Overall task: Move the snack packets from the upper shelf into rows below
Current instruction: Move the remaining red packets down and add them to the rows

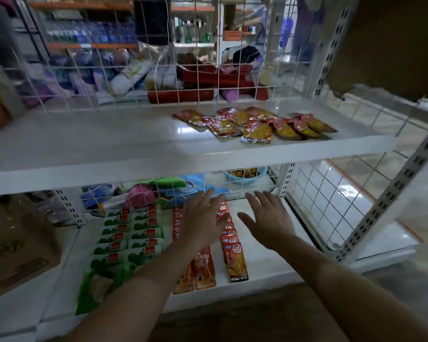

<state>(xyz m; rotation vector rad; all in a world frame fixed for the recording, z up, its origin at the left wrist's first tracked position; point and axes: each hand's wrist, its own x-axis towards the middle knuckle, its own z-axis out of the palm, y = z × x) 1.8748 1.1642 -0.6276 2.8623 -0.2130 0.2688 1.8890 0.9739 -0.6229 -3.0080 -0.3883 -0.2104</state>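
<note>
Several red and yellow snack packets [256, 125] lie loose in a pile on the right half of the white upper shelf [109, 149]. On the lower shelf [269, 262], red packets [234, 257] lie in overlapping rows running front to back, with two rows of green and white packets [131, 233] to their left. My left hand [203, 220] hovers flat, fingers straight, over the red rows and hides part of them. My right hand [267, 218] is spread just right of those rows, above bare shelf. Neither hand holds anything.
A white wire grid [158, 77] backs both shelves, with goods and a blue bowl [245, 175] behind it. Perforated white uprights [391, 206] stand at the right. Cardboard boxes [15, 250] sit at the left. Glossy floor lies beyond the right side.
</note>
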